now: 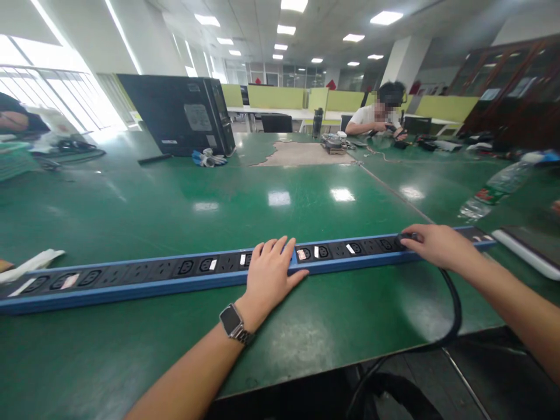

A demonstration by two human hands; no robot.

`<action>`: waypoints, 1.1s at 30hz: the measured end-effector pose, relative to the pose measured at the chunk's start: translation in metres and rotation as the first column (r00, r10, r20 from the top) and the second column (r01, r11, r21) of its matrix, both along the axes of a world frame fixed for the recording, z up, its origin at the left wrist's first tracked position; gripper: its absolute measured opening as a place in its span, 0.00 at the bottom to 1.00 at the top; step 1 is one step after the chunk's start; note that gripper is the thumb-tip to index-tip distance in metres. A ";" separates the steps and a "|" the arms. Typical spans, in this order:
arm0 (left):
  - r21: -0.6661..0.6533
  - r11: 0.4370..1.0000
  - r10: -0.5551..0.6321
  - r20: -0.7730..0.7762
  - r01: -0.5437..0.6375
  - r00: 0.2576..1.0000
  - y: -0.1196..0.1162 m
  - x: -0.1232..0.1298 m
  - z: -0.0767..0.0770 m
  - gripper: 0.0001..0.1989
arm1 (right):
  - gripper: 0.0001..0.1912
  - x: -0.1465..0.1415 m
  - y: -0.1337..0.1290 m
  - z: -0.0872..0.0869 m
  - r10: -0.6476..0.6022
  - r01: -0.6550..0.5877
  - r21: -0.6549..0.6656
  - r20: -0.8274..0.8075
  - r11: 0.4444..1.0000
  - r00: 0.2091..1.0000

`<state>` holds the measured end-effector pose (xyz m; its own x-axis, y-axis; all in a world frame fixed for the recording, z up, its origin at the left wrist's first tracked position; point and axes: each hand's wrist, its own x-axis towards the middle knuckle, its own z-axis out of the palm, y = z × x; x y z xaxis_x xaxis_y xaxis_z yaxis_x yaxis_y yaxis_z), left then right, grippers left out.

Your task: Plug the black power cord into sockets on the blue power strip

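A long blue power strip point(166, 284) with a row of black sockets lies across the green table. White and pinkish labels are stuck beside several sockets. Resting on the strip's middle, my left hand point(270, 265) has its fingers stretched out and the thumb spread along the near edge. Farther right, the fingers of my right hand point(433, 244) are closed around a black power plug point(409, 238) at one of the sockets. Whether the plug is fully seated is hidden by the fingers. Its black cable point(455, 303) curves down past the table's front edge.
A black computer case point(175, 114) stands at the back left, with gloves point(209, 157) beside it. A plastic bottle point(499, 186) lies at the right, behind a white-edged object point(527, 254). Across the table sits a person point(376, 116) handling something dark.
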<state>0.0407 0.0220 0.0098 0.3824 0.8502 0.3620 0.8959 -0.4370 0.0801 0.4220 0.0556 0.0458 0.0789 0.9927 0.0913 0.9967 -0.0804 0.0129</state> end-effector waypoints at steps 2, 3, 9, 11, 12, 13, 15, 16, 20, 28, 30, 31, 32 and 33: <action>-0.020 1.000 0.023 -0.019 -0.023 1.000 0.000 -0.003 0.003 0.35 | 0.22 0.001 -0.004 -0.004 0.014 -0.013 0.018 -0.049 1.000 0.999; -0.023 0.999 0.031 -0.029 -0.032 0.999 0.000 -0.005 0.004 0.37 | 0.23 0.001 -0.006 -0.005 0.022 -0.021 0.027 -0.070 0.999 0.997; -0.062 0.989 0.126 -0.087 -0.131 0.988 0.011 -0.025 0.008 0.40 | 0.22 -0.001 -0.007 -0.007 0.043 -0.035 0.063 -0.120 0.997 0.992; -0.107 0.988 0.103 -0.098 -0.113 0.990 0.015 -0.031 0.009 0.38 | 0.20 -0.001 -0.006 -0.006 0.053 -0.046 0.057 -0.134 0.997 0.990; -0.119 0.988 0.091 -0.097 -0.102 0.991 0.016 -0.032 0.009 0.37 | 0.19 -0.002 -0.006 -0.005 0.058 -0.051 0.050 -0.142 0.997 0.988; -0.121 0.988 0.082 -0.092 -0.093 0.992 0.017 -0.033 0.010 0.37 | 0.18 -0.002 -0.006 -0.004 0.055 -0.050 0.040 -0.152 0.998 0.987; -0.113 0.990 0.070 -0.081 -0.079 0.994 0.017 -0.034 0.010 0.36 | 0.17 -0.002 -0.007 -0.002 0.028 -0.025 0.022 -0.171 0.999 0.985; -0.109 0.991 0.064 -0.076 -0.072 0.995 0.016 -0.034 0.010 0.36 | 0.16 -0.002 -0.008 -0.001 0.010 -0.008 0.014 -0.181 1.000 0.984; -0.125 0.991 0.048 -0.061 -0.055 0.997 0.014 -0.035 0.011 0.36 | 0.17 -0.002 -0.016 -0.001 -0.014 0.012 -0.011 -0.228 1.000 0.974; -0.173 0.984 0.036 -0.061 -0.046 0.997 0.014 -0.037 0.012 0.35 | 0.18 -0.004 -0.026 -0.004 -0.056 0.059 0.004 -0.251 0.998 0.966; -0.192 0.981 0.023 -0.068 -0.036 0.997 0.016 -0.037 0.015 0.33 | 0.17 -0.006 -0.029 -0.001 -0.070 0.072 0.000 -0.269 0.997 0.961; -0.200 0.979 0.018 -0.071 -0.032 0.997 0.018 -0.037 0.017 0.32 | 0.17 -0.007 -0.031 0.000 -0.077 0.080 0.000 -0.282 0.997 0.956; -0.208 0.978 0.018 -0.073 -0.033 0.997 0.021 -0.037 0.019 0.31 | 0.17 -0.007 -0.033 0.000 -0.079 0.082 -0.003 -0.297 0.997 0.951; -0.217 0.976 0.021 -0.072 -0.036 0.997 0.022 -0.037 0.020 0.31 | 0.16 -0.008 -0.034 0.000 -0.081 0.084 -0.004 -0.315 0.996 0.946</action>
